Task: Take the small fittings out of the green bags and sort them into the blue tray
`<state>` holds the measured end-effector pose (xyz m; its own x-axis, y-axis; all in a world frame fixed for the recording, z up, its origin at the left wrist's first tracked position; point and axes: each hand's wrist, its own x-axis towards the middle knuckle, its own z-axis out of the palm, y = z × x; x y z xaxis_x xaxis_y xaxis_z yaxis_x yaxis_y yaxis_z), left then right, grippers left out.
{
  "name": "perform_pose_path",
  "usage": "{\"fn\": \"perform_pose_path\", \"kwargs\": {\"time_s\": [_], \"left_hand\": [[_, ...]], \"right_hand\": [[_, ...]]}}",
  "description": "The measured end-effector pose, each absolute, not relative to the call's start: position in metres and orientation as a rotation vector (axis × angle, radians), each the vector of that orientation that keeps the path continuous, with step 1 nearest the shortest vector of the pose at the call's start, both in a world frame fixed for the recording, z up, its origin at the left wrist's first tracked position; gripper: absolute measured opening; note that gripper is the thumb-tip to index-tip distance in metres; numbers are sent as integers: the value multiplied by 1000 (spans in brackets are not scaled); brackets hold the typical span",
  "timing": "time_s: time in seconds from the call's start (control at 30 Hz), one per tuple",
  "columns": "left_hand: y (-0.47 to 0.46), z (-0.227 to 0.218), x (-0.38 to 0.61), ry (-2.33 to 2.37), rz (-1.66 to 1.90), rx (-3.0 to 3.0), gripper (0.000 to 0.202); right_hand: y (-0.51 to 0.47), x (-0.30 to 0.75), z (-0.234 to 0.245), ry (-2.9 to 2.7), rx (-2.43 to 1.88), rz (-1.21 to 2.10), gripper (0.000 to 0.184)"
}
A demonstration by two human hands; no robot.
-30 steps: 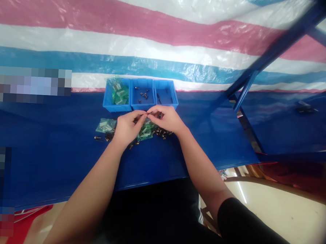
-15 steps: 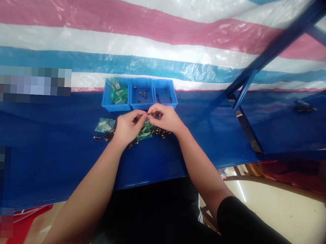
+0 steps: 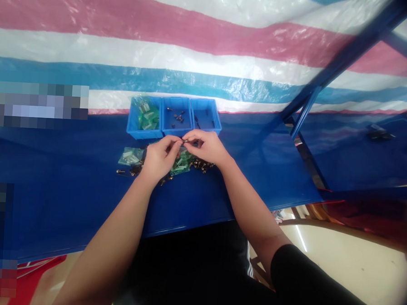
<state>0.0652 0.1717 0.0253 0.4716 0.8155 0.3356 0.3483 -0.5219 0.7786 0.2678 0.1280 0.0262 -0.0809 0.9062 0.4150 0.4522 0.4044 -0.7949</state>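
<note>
Where tarp (image 3: 196,38) backs the table (image 3: 68,186), left grip (image 3: 158,157) and right grip (image 3: 207,148) pinch one part (image 3: 184,142).

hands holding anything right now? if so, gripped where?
A small dark part, pinched at the fingertips: left hand on its left end, right hand on its right end. Too small to tell what it is.

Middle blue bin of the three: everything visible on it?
The middle blue plastic bin is a small, open-topped square tray, upright on the blue table top, its side walls against matching bins on either side. A few small dark metal parts lie loose on its floor. Just before its near wall the left hand and right hand pinch a small dark piece, not touching the bin.
</note>
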Motion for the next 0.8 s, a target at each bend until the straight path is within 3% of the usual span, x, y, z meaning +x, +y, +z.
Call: {"fn": "perform_pose_path", "kwargs": {"time_s": [0.8], "left_hand": [[173, 29, 66, 974, 948, 2019, 28]], "right_hand": [[126, 265, 28, -1698, -1172, 572, 21]]}}
